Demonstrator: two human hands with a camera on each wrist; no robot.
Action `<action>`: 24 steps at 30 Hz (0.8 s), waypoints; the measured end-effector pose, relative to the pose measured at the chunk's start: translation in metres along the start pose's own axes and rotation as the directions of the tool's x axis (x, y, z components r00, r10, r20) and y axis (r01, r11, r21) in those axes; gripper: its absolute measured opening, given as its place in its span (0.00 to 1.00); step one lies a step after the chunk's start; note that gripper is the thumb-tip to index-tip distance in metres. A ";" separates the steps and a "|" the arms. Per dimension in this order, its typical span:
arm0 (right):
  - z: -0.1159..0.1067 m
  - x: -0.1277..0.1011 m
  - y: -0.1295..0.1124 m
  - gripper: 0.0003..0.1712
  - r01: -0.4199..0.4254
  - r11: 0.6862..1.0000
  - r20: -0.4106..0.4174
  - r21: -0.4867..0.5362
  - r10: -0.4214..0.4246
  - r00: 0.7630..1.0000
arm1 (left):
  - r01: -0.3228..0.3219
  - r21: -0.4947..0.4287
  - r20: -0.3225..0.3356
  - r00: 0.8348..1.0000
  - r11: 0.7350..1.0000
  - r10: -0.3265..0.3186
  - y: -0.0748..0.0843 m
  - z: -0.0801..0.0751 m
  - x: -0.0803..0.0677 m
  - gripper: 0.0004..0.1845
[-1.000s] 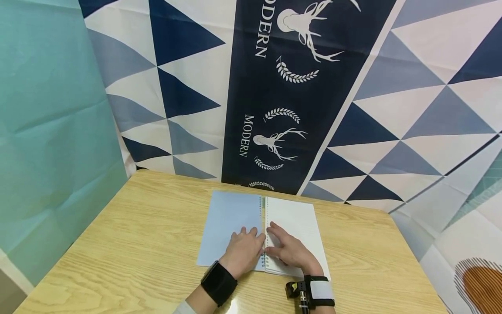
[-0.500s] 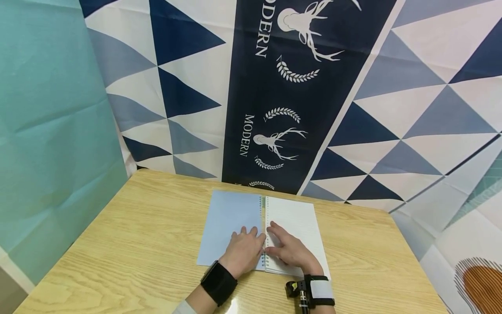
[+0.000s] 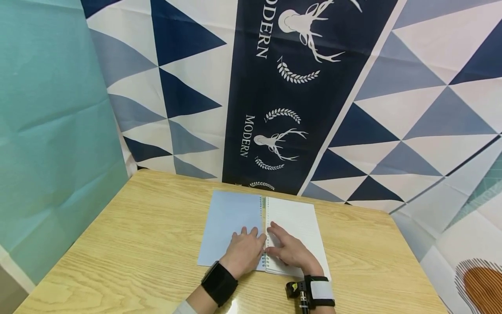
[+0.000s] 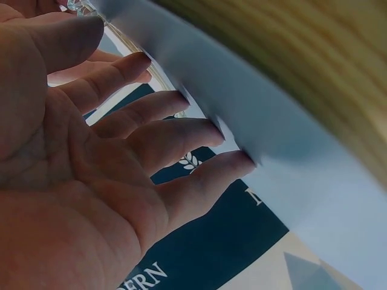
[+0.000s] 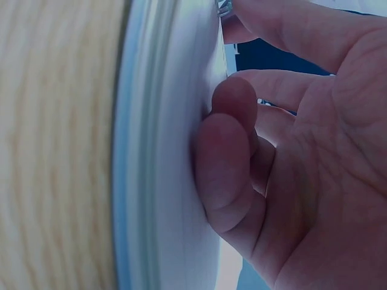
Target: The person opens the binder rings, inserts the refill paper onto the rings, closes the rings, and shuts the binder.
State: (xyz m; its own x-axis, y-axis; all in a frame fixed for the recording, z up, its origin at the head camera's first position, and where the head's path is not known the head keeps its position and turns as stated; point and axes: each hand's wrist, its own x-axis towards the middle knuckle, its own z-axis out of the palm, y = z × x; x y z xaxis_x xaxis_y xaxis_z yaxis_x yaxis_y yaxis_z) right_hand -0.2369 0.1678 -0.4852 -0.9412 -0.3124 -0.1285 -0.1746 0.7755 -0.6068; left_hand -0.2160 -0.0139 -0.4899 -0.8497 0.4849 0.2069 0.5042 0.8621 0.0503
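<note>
A spiral-bound notebook lies open on the wooden table, with its light blue cover (image 3: 231, 211) on the left and a stack of white lined pages (image 3: 296, 216) on the right. My left hand (image 3: 244, 250) rests its spread fingertips on the cover beside the wire binding (image 3: 264, 264). In the left wrist view those fingers (image 4: 175, 136) are gently bent, palm raised off the cover. My right hand (image 3: 293, 250) touches the page near the binding with thumb and index finger apart. Its outer fingers (image 5: 224, 160) bend loosely against the paper in the right wrist view.
The wooden table (image 3: 137, 244) extends around the notebook to both sides. Behind it hangs a patterned cloth (image 3: 270, 104) with triangles and deer heads, and a teal cloth (image 3: 59, 131) borders the left. A dark band (image 3: 219, 283) and a strapped camera (image 3: 294, 289) sit on the wrists.
</note>
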 end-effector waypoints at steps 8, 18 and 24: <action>0.001 0.001 0.002 0.35 -0.010 1.000 -0.001 0.020 0.010 1.000 | -0.004 0.004 -0.012 1.000 1.000 0.004 0.000 0.002 0.001 0.11; 0.000 0.001 0.001 0.36 -0.008 1.000 0.002 0.018 0.008 1.000 | 0.001 -0.005 -0.005 1.000 1.000 -0.001 0.000 -0.001 -0.002 0.12; 0.000 0.001 0.000 0.36 -0.006 1.000 -0.004 0.022 0.006 1.000 | -0.004 0.001 -0.008 1.000 1.000 0.004 0.000 0.000 -0.002 0.12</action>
State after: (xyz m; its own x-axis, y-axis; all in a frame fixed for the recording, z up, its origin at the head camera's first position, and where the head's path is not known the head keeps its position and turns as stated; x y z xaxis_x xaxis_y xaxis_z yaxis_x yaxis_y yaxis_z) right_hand -0.2376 0.1674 -0.4848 -0.9435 -0.3053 -0.1288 -0.1627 0.7653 -0.6227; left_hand -0.2148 -0.0149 -0.4899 -0.8462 0.4874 0.2153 0.5078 0.8601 0.0484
